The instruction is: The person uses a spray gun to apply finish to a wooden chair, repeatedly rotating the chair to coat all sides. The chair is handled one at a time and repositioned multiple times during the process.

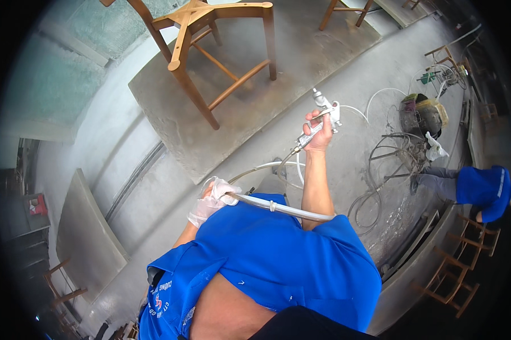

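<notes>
In my right hand (321,136) is a metal spray gun (330,115), its handle wrapped by my fingers. It is held up away from my body, with its nozzle end toward the far side. A thin line runs from its handle end. My left hand (211,199), in a clear plastic glove, is closed around a greyish hose (289,210) that crosses in front of my chest toward my right arm. Beyond my hands a brown wooden chair frame (183,48) without a seat stands on a large grey board (210,148). Neither hand touches the chair.
Hoses (374,192) lie looped on the floor at right, near a dirty round container (422,116). A person in blue (484,190) bends beside more wooden chair frames (450,277). Another grey board (88,243) lies at left. Part of another chair (346,9) shows at the far edge.
</notes>
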Action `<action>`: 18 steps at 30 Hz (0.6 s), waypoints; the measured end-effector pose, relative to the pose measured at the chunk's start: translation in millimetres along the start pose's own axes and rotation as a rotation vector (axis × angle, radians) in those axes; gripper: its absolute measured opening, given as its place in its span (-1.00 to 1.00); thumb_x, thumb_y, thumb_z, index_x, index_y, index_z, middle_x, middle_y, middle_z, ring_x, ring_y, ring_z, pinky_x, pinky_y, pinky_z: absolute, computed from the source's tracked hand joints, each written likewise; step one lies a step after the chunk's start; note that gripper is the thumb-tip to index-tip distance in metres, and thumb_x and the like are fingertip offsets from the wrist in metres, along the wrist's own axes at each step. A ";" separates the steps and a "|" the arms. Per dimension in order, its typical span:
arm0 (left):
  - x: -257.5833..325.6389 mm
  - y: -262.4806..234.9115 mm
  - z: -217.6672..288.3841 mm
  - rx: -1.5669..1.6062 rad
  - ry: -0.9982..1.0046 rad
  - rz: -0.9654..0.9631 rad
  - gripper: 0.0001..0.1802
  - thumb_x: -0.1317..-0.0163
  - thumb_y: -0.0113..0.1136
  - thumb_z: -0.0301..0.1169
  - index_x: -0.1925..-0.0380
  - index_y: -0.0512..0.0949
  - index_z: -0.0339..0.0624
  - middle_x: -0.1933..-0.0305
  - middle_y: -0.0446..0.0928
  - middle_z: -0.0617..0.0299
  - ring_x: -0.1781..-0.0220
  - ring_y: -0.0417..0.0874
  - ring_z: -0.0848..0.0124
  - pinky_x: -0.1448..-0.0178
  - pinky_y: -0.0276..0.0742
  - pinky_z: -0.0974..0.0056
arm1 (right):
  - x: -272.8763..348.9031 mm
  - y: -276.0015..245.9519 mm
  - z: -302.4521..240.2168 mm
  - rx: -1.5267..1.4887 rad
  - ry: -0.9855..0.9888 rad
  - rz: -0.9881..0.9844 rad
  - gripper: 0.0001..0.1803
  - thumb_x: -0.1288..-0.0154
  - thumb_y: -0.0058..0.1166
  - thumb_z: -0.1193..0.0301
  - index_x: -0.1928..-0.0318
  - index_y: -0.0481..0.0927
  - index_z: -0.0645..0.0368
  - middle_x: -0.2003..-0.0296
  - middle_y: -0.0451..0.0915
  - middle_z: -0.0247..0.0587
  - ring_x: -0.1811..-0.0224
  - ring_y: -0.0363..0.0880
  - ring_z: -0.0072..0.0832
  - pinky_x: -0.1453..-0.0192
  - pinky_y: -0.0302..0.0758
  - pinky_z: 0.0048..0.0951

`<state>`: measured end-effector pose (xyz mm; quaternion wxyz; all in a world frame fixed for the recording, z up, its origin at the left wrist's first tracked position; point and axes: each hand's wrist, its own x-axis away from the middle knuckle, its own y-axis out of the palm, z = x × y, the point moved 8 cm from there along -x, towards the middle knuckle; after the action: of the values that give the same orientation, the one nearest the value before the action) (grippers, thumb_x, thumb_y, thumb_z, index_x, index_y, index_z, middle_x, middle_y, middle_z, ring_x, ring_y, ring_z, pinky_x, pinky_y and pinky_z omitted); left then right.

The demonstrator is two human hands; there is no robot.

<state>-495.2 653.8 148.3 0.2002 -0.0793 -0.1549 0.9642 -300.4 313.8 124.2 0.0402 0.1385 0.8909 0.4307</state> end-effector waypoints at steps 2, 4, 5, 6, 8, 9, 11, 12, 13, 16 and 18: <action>6.0 -10.2 19.8 0.028 0.114 0.015 -0.80 -0.22 0.37 -0.40 0.15 0.77 0.01 0.22 0.70 0.25 0.14 0.66 0.19 -0.06 0.48 0.09 | 16.6 23.4 -15.4 -0.085 -0.034 -0.107 -0.67 -0.68 -0.01 0.14 -0.21 0.51 0.04 0.15 0.59 -0.31 0.10 0.61 -0.50 0.57 0.42 -0.62; 2.0 -14.7 40.7 -0.092 0.200 -0.018 -0.80 -0.20 0.40 -0.39 0.15 0.77 0.03 0.20 0.70 0.26 0.15 0.66 0.19 -0.05 0.49 0.07 | 23.6 38.0 -24.5 -0.069 -0.036 -0.150 -0.67 -0.67 0.01 0.14 -0.21 0.51 0.05 0.15 0.59 -0.31 0.10 0.61 -0.49 0.57 0.44 -0.62; -1.8 -14.9 52.2 -0.141 0.247 -0.022 -0.79 -0.19 0.41 -0.38 0.15 0.77 0.04 0.19 0.71 0.26 0.15 0.66 0.20 -0.04 0.49 0.06 | 25.0 39.1 -28.1 0.037 -0.026 -0.115 -0.66 -0.67 0.01 0.13 -0.20 0.52 0.06 0.15 0.59 -0.30 0.10 0.61 -0.49 0.57 0.45 -0.62; -3.9 -16.2 62.2 -0.123 0.284 -0.009 -0.78 -0.18 0.42 -0.38 0.15 0.76 0.05 0.19 0.71 0.26 0.17 0.66 0.19 -0.02 0.49 0.06 | 27.0 39.8 -30.4 0.144 -0.013 -0.081 -0.66 -0.67 0.01 0.13 -0.20 0.52 0.07 0.15 0.59 -0.30 0.10 0.61 -0.48 0.57 0.46 -0.63; -8.7 -21.2 77.5 -0.086 0.349 0.036 -0.76 -0.16 0.44 -0.36 0.14 0.76 0.08 0.19 0.71 0.26 0.19 0.66 0.19 0.00 0.50 0.07 | 28.7 42.3 -33.5 0.187 0.011 -0.036 -0.65 -0.66 0.03 0.13 -0.14 0.55 0.12 0.16 0.60 -0.29 0.14 0.62 -0.47 0.58 0.47 -0.61; -12.0 -22.2 81.7 -0.119 0.377 0.054 -0.77 -0.15 0.44 -0.37 0.15 0.76 0.08 0.17 0.72 0.26 0.20 0.67 0.19 0.01 0.51 0.08 | 28.2 51.5 -33.3 0.086 0.022 -0.103 -0.66 -0.66 0.03 0.14 -0.14 0.55 0.12 0.17 0.61 -0.29 0.16 0.63 -0.47 0.58 0.46 -0.60; -13.9 -19.9 86.4 -0.180 0.416 0.080 -0.77 -0.14 0.43 -0.37 0.17 0.76 0.09 0.14 0.74 0.26 0.22 0.67 0.20 0.04 0.51 0.09 | 30.4 64.5 -36.5 -0.092 0.033 -0.198 -0.68 -0.66 0.04 0.16 -0.15 0.55 0.12 0.19 0.61 -0.29 0.19 0.65 -0.46 0.59 0.44 -0.59; -15.8 -16.6 85.3 -0.213 0.431 0.057 -0.74 -0.12 0.43 -0.36 0.14 0.77 0.03 0.16 0.74 0.24 0.25 0.68 0.21 0.10 0.52 0.10 | 29.7 70.9 -38.1 -0.093 0.031 -0.243 -0.68 -0.64 0.05 0.20 -0.19 0.53 0.11 0.20 0.63 -0.30 0.22 0.66 -0.49 0.59 0.44 -0.58; -17.4 -16.2 82.0 -0.177 0.400 0.070 -0.73 -0.12 0.42 -0.36 0.13 0.77 0.01 0.17 0.74 0.24 0.24 0.68 0.20 0.11 0.52 0.10 | 28.2 68.6 -35.9 0.055 0.062 -0.184 -0.68 -0.65 0.04 0.18 -0.19 0.53 0.11 0.18 0.62 -0.30 0.19 0.65 -0.48 0.59 0.44 -0.60; -25.0 -11.3 76.9 -0.100 0.439 0.102 -0.68 -0.18 0.36 -0.35 0.04 0.77 -0.05 0.28 0.70 0.21 0.24 0.69 0.20 0.11 0.51 0.11 | 25.1 74.2 -34.2 0.290 0.132 -0.189 -0.66 -0.66 0.04 0.15 -0.17 0.54 0.12 0.16 0.61 -0.27 0.13 0.62 -0.48 0.58 0.46 -0.62; -30.6 -5.5 70.8 -0.179 0.419 0.139 -0.69 -0.22 0.31 -0.35 0.04 0.77 -0.05 0.29 0.71 0.21 0.27 0.67 0.20 0.10 0.50 0.11 | 26.1 87.6 -33.5 0.045 0.194 -0.306 -0.68 -0.64 0.06 0.17 -0.15 0.55 0.12 0.19 0.63 -0.27 0.17 0.64 -0.48 0.59 0.44 -0.60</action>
<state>-480.6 627.1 219.4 0.1532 -0.3056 -0.1891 0.9206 -313.3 347.6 214.6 0.0158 -0.0400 0.9107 0.4109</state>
